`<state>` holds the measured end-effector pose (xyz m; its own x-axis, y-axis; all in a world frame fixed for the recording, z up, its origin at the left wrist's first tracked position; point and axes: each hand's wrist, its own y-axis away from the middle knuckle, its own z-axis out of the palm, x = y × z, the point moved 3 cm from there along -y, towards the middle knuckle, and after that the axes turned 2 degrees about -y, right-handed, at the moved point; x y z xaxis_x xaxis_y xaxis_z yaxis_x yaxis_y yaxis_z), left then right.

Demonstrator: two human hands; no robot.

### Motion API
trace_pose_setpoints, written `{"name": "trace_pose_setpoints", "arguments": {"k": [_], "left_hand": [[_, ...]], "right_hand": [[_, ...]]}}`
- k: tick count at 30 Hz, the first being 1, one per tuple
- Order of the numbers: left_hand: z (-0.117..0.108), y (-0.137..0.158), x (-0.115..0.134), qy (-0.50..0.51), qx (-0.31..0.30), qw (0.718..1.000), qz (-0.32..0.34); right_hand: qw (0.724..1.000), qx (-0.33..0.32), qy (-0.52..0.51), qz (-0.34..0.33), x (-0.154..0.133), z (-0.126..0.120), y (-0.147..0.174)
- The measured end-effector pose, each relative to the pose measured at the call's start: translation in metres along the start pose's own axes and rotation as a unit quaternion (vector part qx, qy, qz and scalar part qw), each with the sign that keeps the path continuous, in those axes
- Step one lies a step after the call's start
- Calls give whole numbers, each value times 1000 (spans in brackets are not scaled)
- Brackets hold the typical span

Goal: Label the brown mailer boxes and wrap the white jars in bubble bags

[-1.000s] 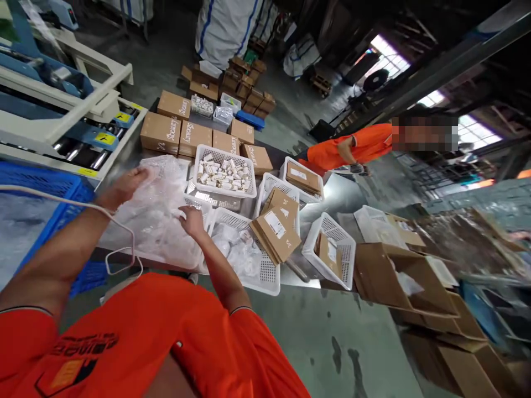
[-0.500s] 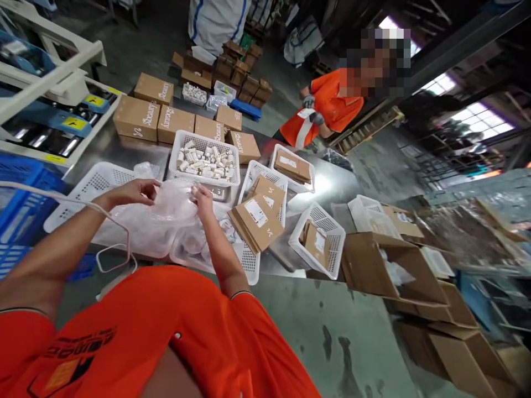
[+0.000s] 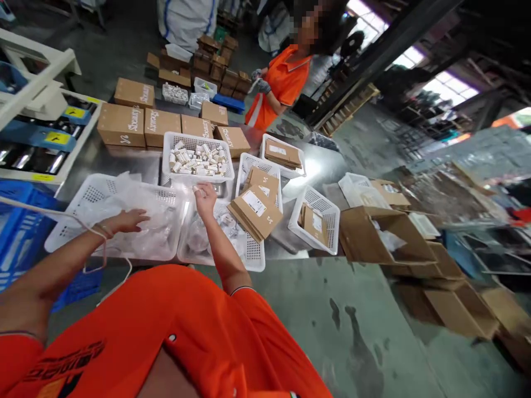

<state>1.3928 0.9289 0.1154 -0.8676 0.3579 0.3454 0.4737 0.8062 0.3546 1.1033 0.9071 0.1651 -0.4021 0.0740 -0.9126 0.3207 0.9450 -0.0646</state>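
My left hand [image 3: 125,221] reaches over the clear plastic bags [image 3: 151,213] in the left white basket [image 3: 176,243], its fingers stretched out and apart. Whether it touches the bags I cannot tell. My right hand [image 3: 205,200] is closed just in front of the basket of small white boxes [image 3: 198,159]. A whitish bit shows at its fingertips, too small to name. Below my right forearm sits another white basket [image 3: 255,257] with wrapped, clear-plastic items [image 3: 228,224] in it.
Flat brown cartons with labels [image 3: 256,207] lie across the baskets on the right. Sealed cardboard boxes [image 3: 121,124] line the table's back. A white cable [image 3: 74,216] crosses my left forearm. A co-worker in orange [image 3: 286,77] stands beyond the table; open cartons [image 3: 385,237] stand at the right.
My left hand has let go of the plastic bag, which now lies in the left basket, and moved down-left with fingers spread. My right hand stays closed near the boxes. The view has shifted.
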Motion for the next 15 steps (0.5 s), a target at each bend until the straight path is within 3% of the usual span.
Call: {"name": "trace_pose_setpoints", "arguments": {"k": [2, 4, 5, 7, 9, 11, 12, 14, 15], "left_hand": [[-24, -7, 3, 31, 42, 999, -4], [-41, -16, 22, 166, 91, 982, -23], [-44, -20, 36, 268, 102, 957, -38], [-42, -23, 64, 462, 97, 878, -82], [-37, -20, 82, 560, 117, 809, -138], [-40, -12, 81, 575, 194, 774, -181], [-43, -8, 74, 556, 241, 775, -183], [-53, -2, 55, 488, 314, 800, -156], [-58, 0, 46, 446, 330, 820, -139]], "right_hand": [[998, -40, 35, -28, -5, -2, 19], [992, -84, 83, -50, -9, 9, 42], [986, -118, 99, -63, -9, 18, 54], [977, -188, 67, -79, -8, 33, 71], [975, -208, -69, -29, 2, 29, 81], [961, -97, -242, 95, 27, -2, 83], [939, -9, -305, 160, 44, -25, 84], [885, 149, -363, 251, 80, -77, 85], [865, 197, -373, 272, 96, -101, 83]]}}
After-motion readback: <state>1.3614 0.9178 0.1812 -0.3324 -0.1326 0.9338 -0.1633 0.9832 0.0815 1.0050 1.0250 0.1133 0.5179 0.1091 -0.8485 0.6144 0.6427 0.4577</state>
